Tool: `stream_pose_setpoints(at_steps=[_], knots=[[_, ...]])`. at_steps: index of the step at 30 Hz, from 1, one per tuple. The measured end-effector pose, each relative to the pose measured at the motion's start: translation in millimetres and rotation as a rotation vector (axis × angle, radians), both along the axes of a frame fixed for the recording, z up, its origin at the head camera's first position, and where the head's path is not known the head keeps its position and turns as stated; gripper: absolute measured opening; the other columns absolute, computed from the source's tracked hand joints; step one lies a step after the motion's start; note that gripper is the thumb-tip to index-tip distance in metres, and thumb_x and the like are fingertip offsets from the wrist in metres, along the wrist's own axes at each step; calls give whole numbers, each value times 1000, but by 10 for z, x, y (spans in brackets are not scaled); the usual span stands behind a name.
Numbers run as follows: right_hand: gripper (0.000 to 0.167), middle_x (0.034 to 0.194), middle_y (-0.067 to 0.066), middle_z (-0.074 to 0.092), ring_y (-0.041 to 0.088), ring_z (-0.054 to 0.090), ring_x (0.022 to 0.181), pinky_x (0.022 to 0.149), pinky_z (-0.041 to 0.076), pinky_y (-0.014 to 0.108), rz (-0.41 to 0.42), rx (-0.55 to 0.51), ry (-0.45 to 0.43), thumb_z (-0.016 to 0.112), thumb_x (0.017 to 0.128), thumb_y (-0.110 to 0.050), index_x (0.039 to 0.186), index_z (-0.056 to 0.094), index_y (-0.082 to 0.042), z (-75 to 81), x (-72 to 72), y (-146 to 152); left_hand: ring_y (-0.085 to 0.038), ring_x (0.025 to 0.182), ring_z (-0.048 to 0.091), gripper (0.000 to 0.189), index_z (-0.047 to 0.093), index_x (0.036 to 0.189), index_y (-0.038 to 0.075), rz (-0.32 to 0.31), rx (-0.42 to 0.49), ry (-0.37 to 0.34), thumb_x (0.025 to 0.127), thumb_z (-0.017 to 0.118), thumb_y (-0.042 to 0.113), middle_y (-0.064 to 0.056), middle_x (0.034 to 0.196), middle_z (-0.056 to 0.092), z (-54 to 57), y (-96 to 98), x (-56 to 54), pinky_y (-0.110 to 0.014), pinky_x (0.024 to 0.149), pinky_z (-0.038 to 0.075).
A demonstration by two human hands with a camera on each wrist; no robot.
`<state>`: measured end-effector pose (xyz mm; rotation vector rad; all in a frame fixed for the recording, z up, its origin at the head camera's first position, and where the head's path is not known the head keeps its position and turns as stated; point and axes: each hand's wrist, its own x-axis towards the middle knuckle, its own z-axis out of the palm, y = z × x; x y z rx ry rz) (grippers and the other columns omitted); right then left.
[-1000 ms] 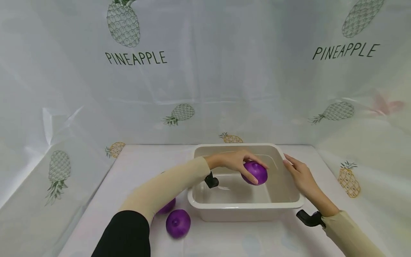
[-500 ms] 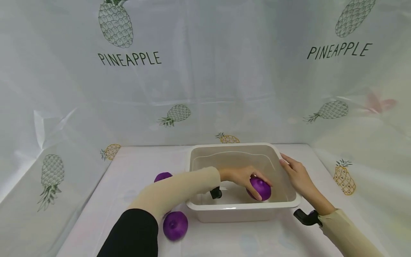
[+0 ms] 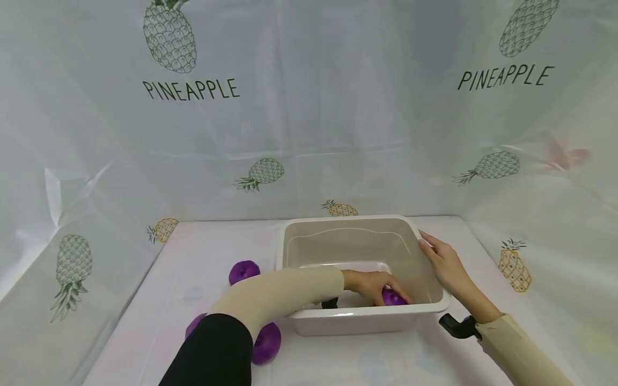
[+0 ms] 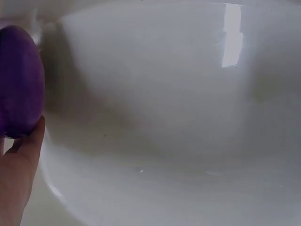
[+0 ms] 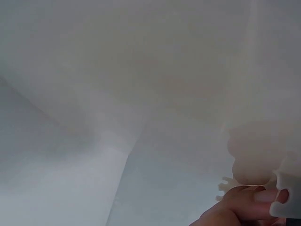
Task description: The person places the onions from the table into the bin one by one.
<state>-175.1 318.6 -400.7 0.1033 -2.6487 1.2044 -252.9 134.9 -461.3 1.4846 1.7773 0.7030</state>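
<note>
In the head view, my left hand [image 3: 370, 286] reaches down into a cream plastic bin [image 3: 354, 311] and grips a round purple onion-shaped ball [image 3: 395, 297]. The bin's front wall hides the lower part of that ball. From the left wrist, the ball [image 4: 21, 80] shows at the left edge beside the bin's pale inner floor, with the thumb against its underside. My right hand [image 3: 449, 267] holds the bin's right rim, thumb on the inner side and fingers outside. In the right wrist view, its fingers [image 5: 235, 207] appear at the lower right corner.
Left of the bin, similar purple balls lie on the white-covered table [image 3: 207, 246]: one at the back [image 3: 244, 272], one in front [image 3: 267, 343], another [image 3: 194, 325] partly behind my left sleeve. A pineapple-print plastic sheet [image 3: 338, 123] rises behind and along both sides.
My left hand has lowered the purple ball deeper into the bin, toward its front wall. More of the loose balls at left now shows past the sleeve. The right hand keeps its hold on the rim.
</note>
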Motion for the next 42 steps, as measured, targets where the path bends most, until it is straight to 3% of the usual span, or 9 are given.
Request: stream_pose_setpoints(at_steps=[9,18,23,27,34,42], knots=[[49,118,39,60,49,66,96,75,57,57,-2,-4,6,41,109,-23,146,40,11,-25,-11,-2,3,100,48,54,64,132,3,9,-29,-27,82,75,-12,-1,129,65,-40,2,16,-9,89,43],[51,121,39,58,50,64,99,75,57,58,-8,5,-16,40,110,-24,147,39,10,-13,15,-15,5,107,50,64,60,139,9,-33,-109,-30,81,79,-6,6,134,62,101,6,-54,-12,94,43],[51,118,39,60,49,66,97,72,58,56,-2,7,-25,40,110,-24,147,38,10,-2,15,-15,9,125,43,62,57,142,13,-40,-121,-57,85,80,7,7,142,56,330,-21,-145,-19,107,36],[51,119,39,60,49,66,96,71,58,54,2,4,-37,40,110,-25,148,37,9,1,0,-14,5,125,46,62,55,144,16,-17,-115,-47,87,80,17,8,143,55,546,-96,-249,-21,107,37],[51,120,38,59,48,66,97,73,58,55,1,14,-32,40,110,-25,147,38,9,13,-9,-5,-4,129,49,69,43,152,10,-5,-57,-52,91,75,19,-5,148,50,921,-279,-386,-24,107,39],[51,122,39,58,48,65,98,77,56,58,0,11,-17,40,109,-25,147,38,9,19,2,-9,-7,128,50,64,49,149,15,70,15,-41,91,76,22,6,143,53,1331,-655,-486,-29,109,39]])
